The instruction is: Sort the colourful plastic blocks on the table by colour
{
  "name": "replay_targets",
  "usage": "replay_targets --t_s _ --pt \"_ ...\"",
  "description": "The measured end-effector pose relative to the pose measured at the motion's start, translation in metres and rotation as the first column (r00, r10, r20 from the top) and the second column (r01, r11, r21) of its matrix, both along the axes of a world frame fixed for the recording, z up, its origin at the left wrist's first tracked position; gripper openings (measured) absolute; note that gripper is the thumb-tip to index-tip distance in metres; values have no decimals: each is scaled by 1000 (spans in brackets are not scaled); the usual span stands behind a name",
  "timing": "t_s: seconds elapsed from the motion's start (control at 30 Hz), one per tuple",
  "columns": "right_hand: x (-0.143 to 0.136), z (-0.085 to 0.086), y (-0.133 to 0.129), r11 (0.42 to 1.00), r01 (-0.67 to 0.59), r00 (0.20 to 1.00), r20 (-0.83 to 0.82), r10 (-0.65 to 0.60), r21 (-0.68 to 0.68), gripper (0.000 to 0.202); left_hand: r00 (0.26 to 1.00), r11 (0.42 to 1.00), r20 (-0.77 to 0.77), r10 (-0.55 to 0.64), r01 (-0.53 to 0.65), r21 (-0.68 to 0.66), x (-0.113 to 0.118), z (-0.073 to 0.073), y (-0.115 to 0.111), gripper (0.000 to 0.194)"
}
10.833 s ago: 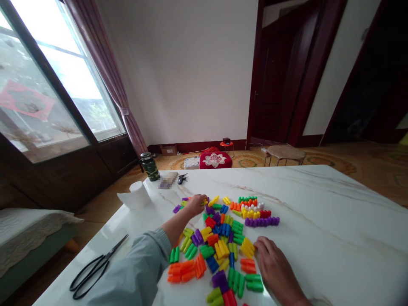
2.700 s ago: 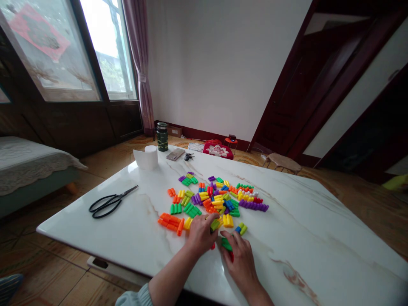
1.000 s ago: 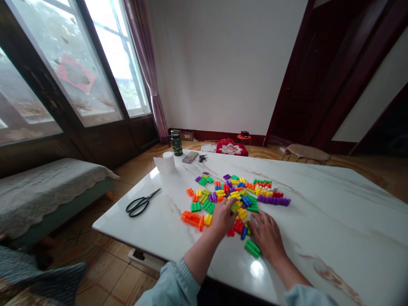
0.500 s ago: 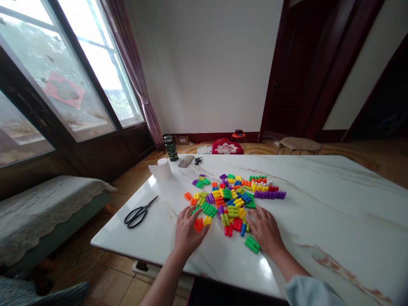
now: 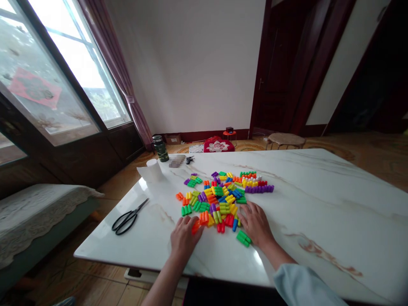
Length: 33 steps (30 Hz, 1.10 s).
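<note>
Colourful plastic building blocks, bullet-shaped and mostly joined in short rows, lie in a loose pile on the white marble-patterned table. At the pile's near left edge, my left hand has its thumb and fingers closed around an orange block. Another orange block sits just beyond its fingertips. My right hand rests open at the pile's right edge, fingers stretched out beside yellow and blue blocks. Below that palm lies a separate green block.
Black-handled scissors lie on the left of the table. Farther back stand a white paper roll and a camouflage flask. Keys lie nearby. A purple row of blocks lies at the pile's far right.
My left hand has closed its fingers around the orange block, having been spread over it before. The right hand stays at the pile's edge. The whole view has shifted slightly.
</note>
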State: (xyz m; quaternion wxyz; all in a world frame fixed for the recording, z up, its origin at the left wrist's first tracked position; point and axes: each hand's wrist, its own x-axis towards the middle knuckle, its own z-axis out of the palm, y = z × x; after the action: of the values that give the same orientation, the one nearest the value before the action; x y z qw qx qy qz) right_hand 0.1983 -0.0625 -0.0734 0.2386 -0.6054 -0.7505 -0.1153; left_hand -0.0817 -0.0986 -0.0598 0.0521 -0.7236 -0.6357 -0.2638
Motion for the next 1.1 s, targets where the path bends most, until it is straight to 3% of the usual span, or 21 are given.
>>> replay_targets --t_s 0.1,0.2,0.27,0.47,0.6,0.7,1.1 --pt "0 0 0 1000 1 1000 -5 -1 7 35 978 995 206 -44 25 95 15 6 24 19" --pt "1 -3 1 1000 0 1000 0 0 14 35 888 978 432 -158 80 192 35 11 50 12" --pt "1 -4 2 1000 0 1000 3 0 15 35 839 960 497 -220 95 264 47 11 62 13" --pt "1 -1 0 1000 4 1000 1 -4 0 35 805 918 498 -323 139 371 61 -3 67 32" --pt "0 -2 1 1000 7 1000 -3 -7 17 34 781 912 502 -372 204 357 59 -9 65 43" --pt "1 -6 2 1000 4 1000 2 -4 25 34 773 929 536 -340 187 319 59 -12 66 49" --pt "0 -3 0 1000 10 1000 2 -10 2 35 755 962 603 -257 136 239 57 -8 65 20"
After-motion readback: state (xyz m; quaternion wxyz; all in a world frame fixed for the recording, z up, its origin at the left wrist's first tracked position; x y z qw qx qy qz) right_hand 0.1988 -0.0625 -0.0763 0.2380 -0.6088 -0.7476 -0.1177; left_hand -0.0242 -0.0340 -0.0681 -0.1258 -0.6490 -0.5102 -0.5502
